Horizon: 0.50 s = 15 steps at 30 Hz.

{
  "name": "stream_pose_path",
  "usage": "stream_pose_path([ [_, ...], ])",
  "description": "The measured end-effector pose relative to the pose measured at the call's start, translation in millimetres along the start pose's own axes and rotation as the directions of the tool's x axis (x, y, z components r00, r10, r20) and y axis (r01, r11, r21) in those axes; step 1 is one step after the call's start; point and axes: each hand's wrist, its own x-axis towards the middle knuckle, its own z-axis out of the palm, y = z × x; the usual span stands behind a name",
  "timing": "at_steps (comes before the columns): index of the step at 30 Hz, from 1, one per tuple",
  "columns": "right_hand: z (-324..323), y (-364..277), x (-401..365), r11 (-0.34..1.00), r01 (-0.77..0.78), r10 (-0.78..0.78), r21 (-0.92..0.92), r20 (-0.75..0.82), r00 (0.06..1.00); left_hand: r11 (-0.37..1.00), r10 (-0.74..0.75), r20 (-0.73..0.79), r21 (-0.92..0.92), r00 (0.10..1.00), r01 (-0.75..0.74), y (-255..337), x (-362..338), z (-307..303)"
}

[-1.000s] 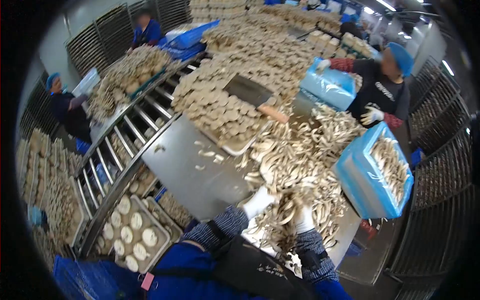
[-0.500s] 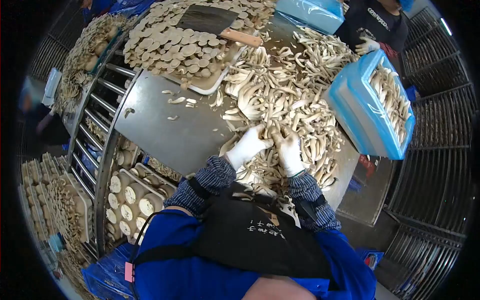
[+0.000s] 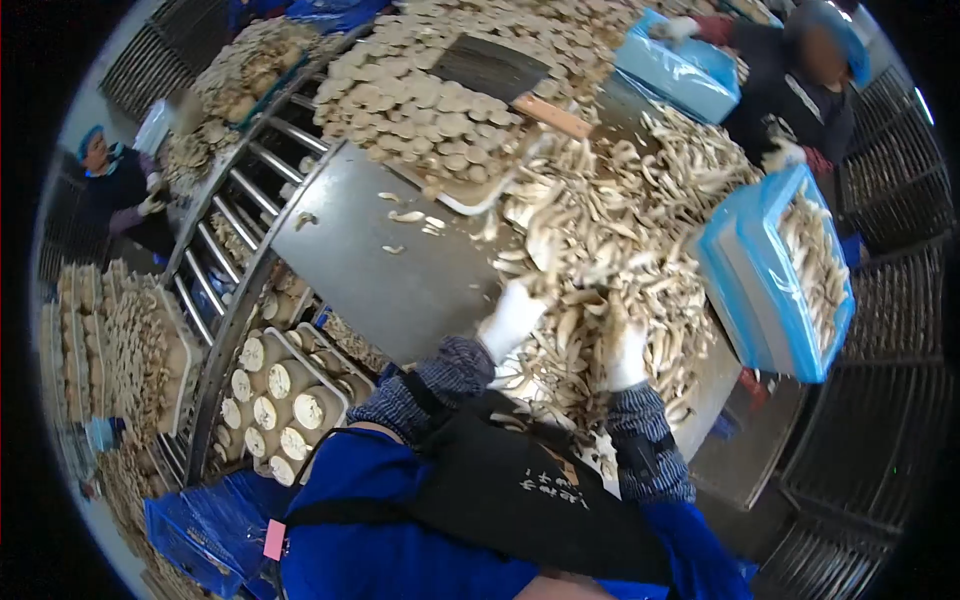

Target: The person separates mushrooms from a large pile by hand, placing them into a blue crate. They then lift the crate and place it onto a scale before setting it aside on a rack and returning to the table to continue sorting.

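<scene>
A heap of long, pale mushrooms (image 3: 590,230) with brownish caps lies on the metal table. At the heap's near left edge, my left hand (image 3: 512,318) in a white glove has its stained fingers bent together among the mushrooms. What they grip, if anything, does not show clearly. My right hand (image 3: 626,350), gloved too, reaches into the near part of the heap. Motion blurs its fingers, and mushrooms lie close all round them. The two hands are apart, with loose mushrooms between them.
A blue-lined box (image 3: 735,275) of mushrooms stands tilted at the right; another blue-lined box (image 3: 680,70) is farther back. A wide cleaver (image 3: 490,68) lies on clustered caps beside a white tray (image 3: 470,205). Rollers (image 3: 240,225) run at left. One co-worker (image 3: 800,90) stands across, another (image 3: 115,190) far left.
My hands have moved apart from their close position in the heap. The view has shifted, so the scene sits farther right and lower. The co-worker across now shows more fully, with a hand at the rear box.
</scene>
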Motion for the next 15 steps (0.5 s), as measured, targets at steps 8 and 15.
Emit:
stream_pose_path([
  [8, 15, 11, 27, 0.447, -0.242, 0.418, 0.861, 0.038, 0.908, 0.826, 0.185, 0.246, 0.486, 0.951, -0.286, -14, 14, 17],
  [15, 17, 2, 73, -0.735, -0.252, 0.188, 0.629, 0.547, 0.816, 0.859, 0.287, -0.346, 0.506, 0.893, -0.081, -37, 112, -44],
])
